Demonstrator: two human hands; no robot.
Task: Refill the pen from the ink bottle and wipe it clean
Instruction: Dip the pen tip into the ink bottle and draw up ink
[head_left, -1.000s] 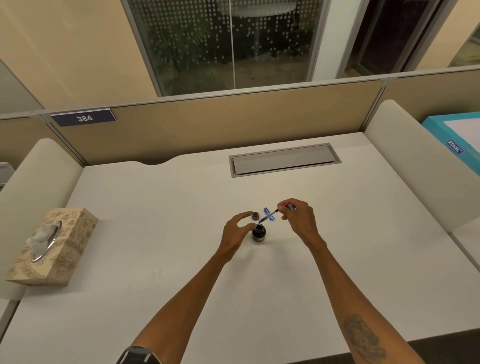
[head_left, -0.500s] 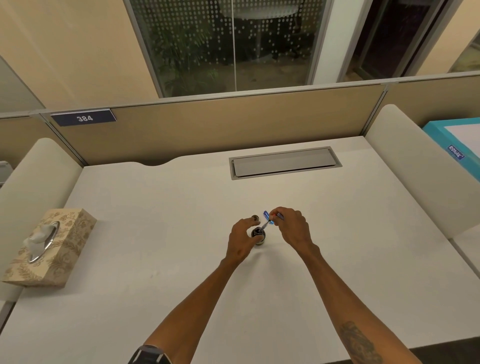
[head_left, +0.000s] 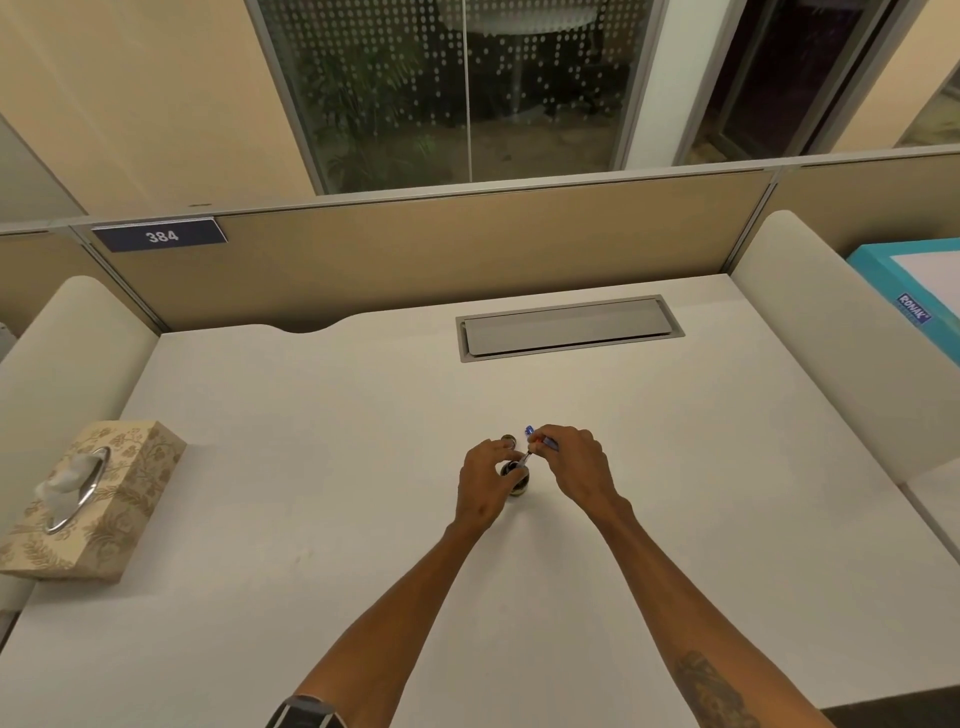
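Your left hand (head_left: 485, 480) cups the small round dark glass ink bottle (head_left: 518, 478); your right hand (head_left: 574, 462) pinches a slim blue pen (head_left: 535, 448), tip dipping into its mouth.

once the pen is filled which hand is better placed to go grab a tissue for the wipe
Left, probably. The tissue box sits at the desk's left edge, on the left hand's side, and that hand only steadies the ink bottle. The right hand holds the pen at the bottle's mouth.
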